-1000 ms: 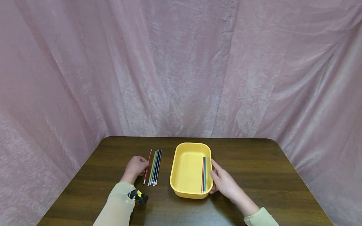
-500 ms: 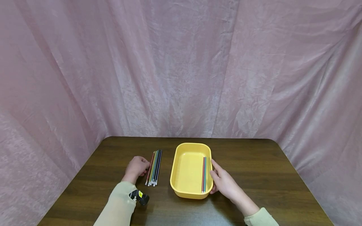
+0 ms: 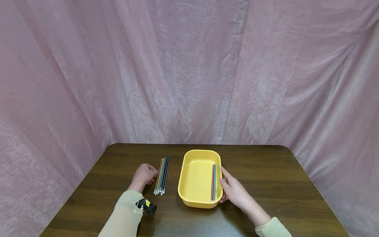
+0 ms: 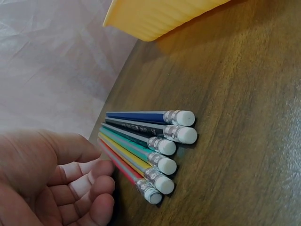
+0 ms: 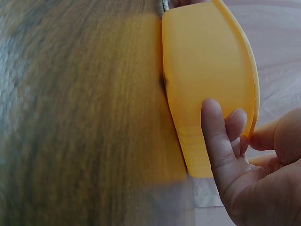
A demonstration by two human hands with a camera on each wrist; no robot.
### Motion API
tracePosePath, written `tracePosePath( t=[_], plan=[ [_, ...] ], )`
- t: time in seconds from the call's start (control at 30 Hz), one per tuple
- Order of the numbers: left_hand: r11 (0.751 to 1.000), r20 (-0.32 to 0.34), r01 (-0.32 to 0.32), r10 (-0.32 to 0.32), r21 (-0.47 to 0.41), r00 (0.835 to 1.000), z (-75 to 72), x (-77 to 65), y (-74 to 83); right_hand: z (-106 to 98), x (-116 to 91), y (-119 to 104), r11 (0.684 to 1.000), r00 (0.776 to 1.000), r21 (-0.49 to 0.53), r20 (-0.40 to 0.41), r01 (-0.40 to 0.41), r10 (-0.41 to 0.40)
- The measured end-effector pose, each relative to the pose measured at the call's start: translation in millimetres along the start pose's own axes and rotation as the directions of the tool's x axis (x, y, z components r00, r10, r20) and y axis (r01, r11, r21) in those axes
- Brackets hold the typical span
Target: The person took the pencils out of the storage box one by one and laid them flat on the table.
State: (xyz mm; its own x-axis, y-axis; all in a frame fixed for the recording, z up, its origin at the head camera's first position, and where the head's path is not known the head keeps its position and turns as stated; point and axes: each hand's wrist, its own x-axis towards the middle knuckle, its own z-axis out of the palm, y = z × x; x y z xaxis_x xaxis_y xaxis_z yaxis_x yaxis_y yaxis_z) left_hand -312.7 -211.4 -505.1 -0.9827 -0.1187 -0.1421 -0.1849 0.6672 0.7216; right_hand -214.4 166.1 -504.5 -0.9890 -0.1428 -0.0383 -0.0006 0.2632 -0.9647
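Observation:
On the brown table a row of pencils (image 3: 164, 176) lies side by side, white eraser ends toward me. The left wrist view shows a red pencil (image 4: 121, 165) at the row's left edge, then yellow, green, dark and blue ones. Fingertips of my left hand (image 3: 144, 173) rest right at the red pencil's side, fingers loosely bent. My right hand (image 3: 235, 191) holds the right rim of a yellow plastic tray (image 3: 181, 184), thumb over the rim and fingers along the outer wall (image 5: 202, 61). Inside the tray, a red pencil (image 3: 212, 184) and a blue-green pencil (image 3: 214, 184) lie along the right wall.
A strip of wooden table (image 3: 174, 164) separates the row of pencils from the tray. Pink curtains (image 3: 189, 72) hang around the table's back and sides. A small black camera (image 3: 147, 206) is strapped to the left wrist.
My left hand has slid the red pencil to the right, up against the other pencils in the row. My right hand and the tray have stayed in place.

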Motion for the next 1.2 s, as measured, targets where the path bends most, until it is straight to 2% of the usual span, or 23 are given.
tracePosePath(
  t=[0.53,0.77,0.9,1.07,1.2],
  plan=[
    [1.000,0.012,0.012,-0.012,-0.014,1.000,-1.6,-0.8,1.0,0,1,1,1.000,1.000,-0.005,-0.001,-0.005,0.005],
    [0.999,-0.002,-0.008,0.008,-0.034,1.000,-4.0,-4.5,3.0,0,0,1,1.000,1.000,0.006,-0.001,0.012,-0.012],
    [0.999,-0.008,-0.019,0.019,-0.043,1.000,-4.3,-2.0,6.4,0,0,1,1.000,1.000,0.007,-0.004,0.029,-0.029],
    [0.995,-0.006,-0.024,0.023,-0.093,1.000,-4.0,-1.8,12.9,0,0,1,1.000,1.000,0.004,-0.005,0.017,-0.017],
    [0.983,-0.005,-0.032,0.032,-0.183,0.999,-3.2,-5.8,20.4,0,0,0,1.000,1.000,0.009,-0.002,0.002,-0.002]
  ],
)
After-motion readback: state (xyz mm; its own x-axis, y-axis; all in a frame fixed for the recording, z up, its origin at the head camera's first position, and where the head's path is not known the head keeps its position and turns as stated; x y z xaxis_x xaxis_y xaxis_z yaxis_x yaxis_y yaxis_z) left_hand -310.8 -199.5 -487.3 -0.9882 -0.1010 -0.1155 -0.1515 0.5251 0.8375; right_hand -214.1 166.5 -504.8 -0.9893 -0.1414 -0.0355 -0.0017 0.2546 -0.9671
